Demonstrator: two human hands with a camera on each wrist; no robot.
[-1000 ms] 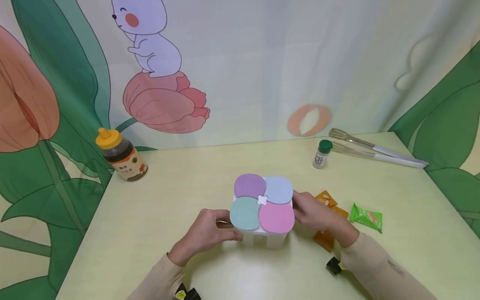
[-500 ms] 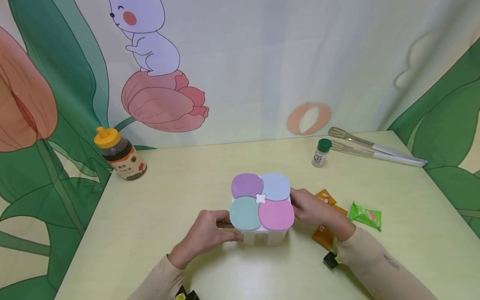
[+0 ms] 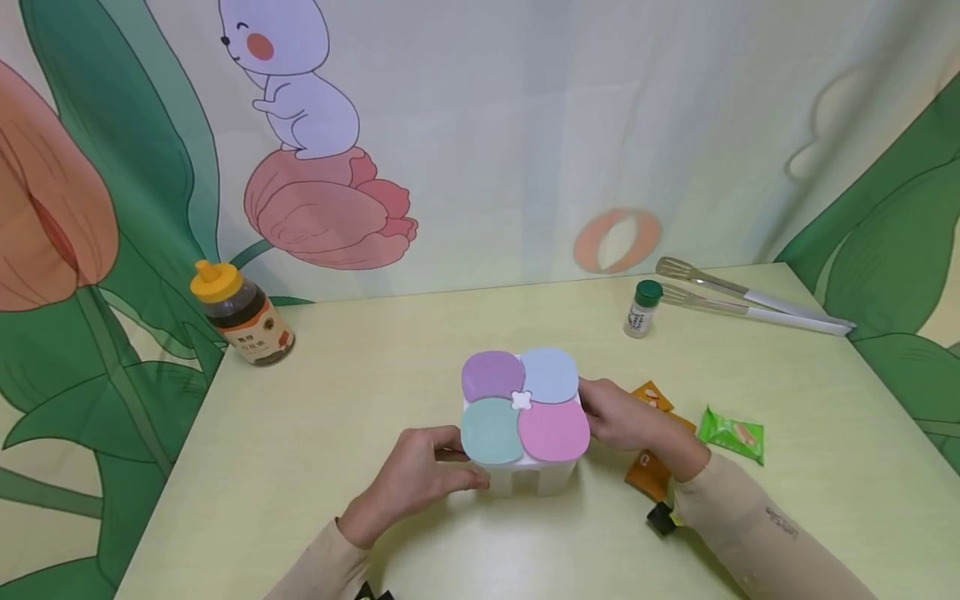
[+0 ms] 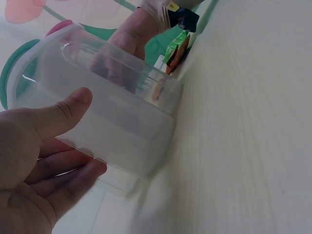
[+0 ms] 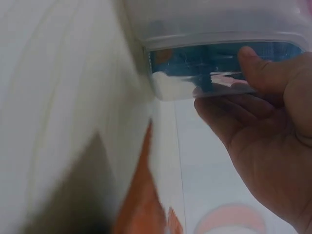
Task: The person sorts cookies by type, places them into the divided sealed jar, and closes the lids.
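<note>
A clear plastic container (image 3: 536, 479) with a lid of four petal-shaped flaps in purple, light blue, green and pink stands on the table, between both hands. From its left side my left hand (image 3: 420, 471) grips it; in the left wrist view the thumb (image 4: 66, 113) lies on one wall of the clear container (image 4: 112, 112) and the fingers bend behind. My right hand (image 3: 622, 417) holds the opposite side. In the right wrist view its thumb (image 5: 256, 68) presses one face of the container (image 5: 209, 24), with the other fingers around the far face. All flaps look closed.
Orange packets (image 3: 648, 475) lie partly beneath the right forearm, beside a green packet (image 3: 731, 435). Farther back are a small green-capped shaker (image 3: 642, 312) and metal tongs (image 3: 795, 317). A yellow-capped syrup bottle (image 3: 255, 325) stands at the back left, before a printed curtain (image 3: 487, 167).
The container's far side has shifted slightly left, so it has turned a little. My right hand has moved slightly left with it; both hands keep their hold.
</note>
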